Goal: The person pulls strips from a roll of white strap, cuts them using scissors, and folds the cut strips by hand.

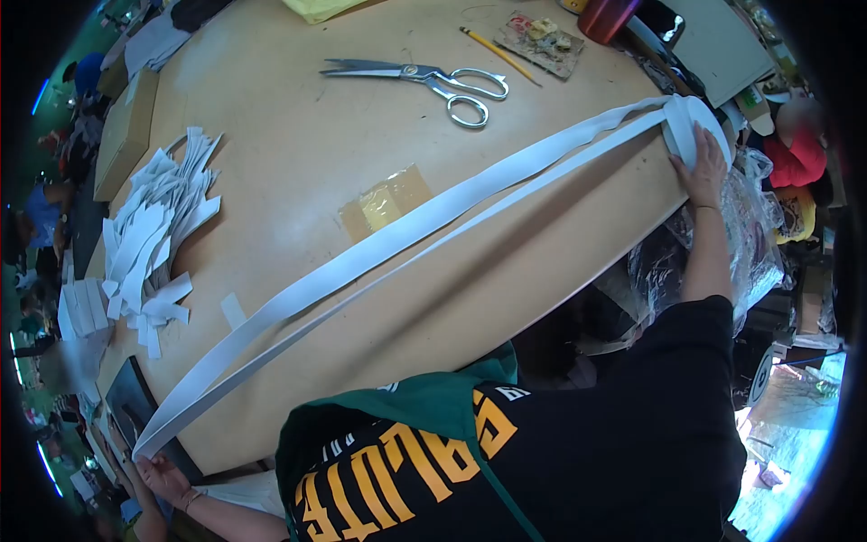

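A long, wide white fabric band (pixel 397 237) stretches across the table between my two hands, doubled into two runs. At the lower left, my left hand (pixel 164 479) is closed on the folded end of the band. My right hand (pixel 706 170), at the table's right edge, grips the looped bundle at the other end. Beyond the band lie large metal scissors (pixel 424 79), blades pointing left. To the left is a loose pile of cut white strips (pixel 158 230).
A pencil (pixel 501 56) lies near a small stained pad (pixel 540 43) at the back. Clear tape (pixel 384 204) is stuck mid-table. A dark flat panel (pixel 149 420) is near my left hand. Clear plastic wrap (pixel 754 226) hangs by the right edge. A cardboard box (pixel 128 134) stands left.
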The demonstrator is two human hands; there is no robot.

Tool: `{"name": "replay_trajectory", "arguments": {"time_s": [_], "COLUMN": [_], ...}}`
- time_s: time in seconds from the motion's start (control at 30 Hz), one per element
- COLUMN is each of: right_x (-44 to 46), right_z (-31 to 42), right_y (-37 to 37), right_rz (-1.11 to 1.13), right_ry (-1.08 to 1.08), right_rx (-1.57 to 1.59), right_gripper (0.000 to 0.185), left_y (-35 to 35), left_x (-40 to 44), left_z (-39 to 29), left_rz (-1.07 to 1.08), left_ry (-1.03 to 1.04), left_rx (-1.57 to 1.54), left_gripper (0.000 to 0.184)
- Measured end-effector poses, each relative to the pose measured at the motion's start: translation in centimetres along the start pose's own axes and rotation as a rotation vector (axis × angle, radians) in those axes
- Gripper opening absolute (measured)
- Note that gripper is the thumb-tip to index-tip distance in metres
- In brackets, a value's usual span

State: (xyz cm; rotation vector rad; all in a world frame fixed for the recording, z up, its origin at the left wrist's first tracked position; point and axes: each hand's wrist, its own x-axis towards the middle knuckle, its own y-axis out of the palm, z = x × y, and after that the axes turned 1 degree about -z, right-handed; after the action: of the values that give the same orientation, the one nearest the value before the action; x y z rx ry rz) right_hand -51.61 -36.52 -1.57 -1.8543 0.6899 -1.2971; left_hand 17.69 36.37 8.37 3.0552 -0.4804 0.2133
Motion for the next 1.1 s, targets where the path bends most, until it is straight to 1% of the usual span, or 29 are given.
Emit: {"name": "replay_trajectory", "arguments": {"time_s": [0.03, 0.1, 0.17, 0.2, 0.23, 0.3, 0.33, 0.37, 0.4, 0.43, 0.5, 0.53, 0.57, 0.67, 0.7, 0.73, 0.77, 0.8, 0.83, 0.9, 0.97, 1.0, 1.03, 1.1], "right_x": [0.0, 0.5, 1.4, 2.4, 3.9, 6.5, 6.8, 6.6, 4.0, 3.0, 0.7, -0.5, -0.4, 0.4, 0.9, 1.4, 1.8, 2.5, 3.1, 4.1, 5.0, 5.6, 6.1, 8.4], "right_z": [-1.2, -2.8, -4.3, -0.2, 5.8, 17.1, 24.3, 31.1, 37.8, 42.4, 48.7, 51.9, 52.7, 51.2, 50.4, 49.4, 47.9, 45.6, 43.4, 38.5, 32.9, 30.1, 27.2, 20.2], "right_y": [0.2, 1.5, 2.7, 0.0, -4.5, -12.0, -17.0, -20.7, -27.2, -30.4, -36.7, -39.9, -41.8, -41.3, -39.8, -37.7, -35.3, -33.2, -30.8, -28.1, -24.5, -23.6, -22.7, -19.2], "right_rz": [-0.007, -0.037, -0.011, 0.158, 0.324, 0.224, 0.214, 0.247, 0.621, 0.472, 0.580, 0.642, 0.761, 1.157, 1.155, 1.147, 1.266, 1.400, 1.403, 1.441, 1.551, 1.507, 1.460, 1.386], "right_ry": [-0.059, -0.183, -0.279, -0.146, -0.014, -0.424, -0.550, -0.738, -0.707, -1.064, -1.152, -1.195, -1.280, -1.308, -1.316, -1.315, -1.255, -1.200, -1.195, -1.014, -0.743, -0.605, -0.468, -0.285], "right_rx": [0.044, 0.047, 0.115, 0.002, -0.117, 0.605, 0.871, 1.259, 1.780, 1.609, 1.755, 1.825, 1.766, 1.468, 1.362, 1.258, 1.255, 1.277, 1.214, 1.019, 1.081, 1.021, 0.961, 0.802], "right_gripper": [0.083, 0.087, 0.098, 0.099, 0.100, 0.090, 0.077, 0.071, 0.072, 0.082, 0.076, 0.075, 0.065, 0.052, 0.039, 0.027, 0.017, 0.018, 0.018, 0.016, 0.015, 0.015, 0.016, 0.018], "left_y": [-1.2, -0.3, 1.5, 2.0, 2.3, 1.6, 2.5, 4.3, 6.5, 9.2, 14.5, 17.3, 18.6, 16.9, 16.6, 15.8, 14.8, 14.3, 13.9, 13.1, 12.7, 13.7, 14.4, 15.9], "left_x": [0.2, -0.1, -0.5, -0.8, -1.1, -1.8, -1.9, -2.0, -2.3, -2.7, -4.4, -5.2, -5.4, -4.6, -3.8, -2.9, -1.8, -0.7, 0.3, 2.4, 4.2, 4.2, 4.2, 4.0], "left_z": [0.8, 0.1, -3.0, -4.9, -6.9, -11.6, -13.4, -14.7, -15.5, -16.0, -16.7, -17.0, -17.2, -16.7, -16.5, -15.8, -15.0, -14.0, -13.0, -10.2, -7.0, -5.6, -4.1, -0.5], "left_rz": [-0.025, 0.120, 0.136, 0.087, 0.041, -0.001, 0.102, 0.211, 0.206, 0.206, 0.272, 0.296, 0.318, 0.198, 0.185, 0.171, 0.163, 0.152, 0.144, 0.113, 0.060, -0.038, -0.005, 0.065], "left_ry": [-0.005, 0.053, 0.096, 0.188, 0.281, 0.408, 0.564, 0.715, 0.711, 0.708, 0.707, 0.758, 0.801, 0.708, 0.709, 0.663, 0.619, 0.580, 0.540, 0.437, 0.318, 0.219, 0.151, 0.013], "left_rx": [0.009, -0.017, -0.022, 0.001, 0.020, 0.158, 0.271, 0.387, 0.377, 0.362, 0.604, 0.673, 0.742, 0.663, 0.621, 0.551, 0.479, 0.429, 0.380, 0.272, 0.159, 0.121, 0.088, 0.023], "left_gripper": [0.020, 0.018, 0.020, 0.021, 0.023, 0.024, 0.024, 0.025, 0.024, 0.023, 0.021, 0.021, 0.021, 0.023, 0.024, 0.024, 0.024, 0.023, 0.022, 0.021, 0.020, 0.019, 0.018, 0.018]}}
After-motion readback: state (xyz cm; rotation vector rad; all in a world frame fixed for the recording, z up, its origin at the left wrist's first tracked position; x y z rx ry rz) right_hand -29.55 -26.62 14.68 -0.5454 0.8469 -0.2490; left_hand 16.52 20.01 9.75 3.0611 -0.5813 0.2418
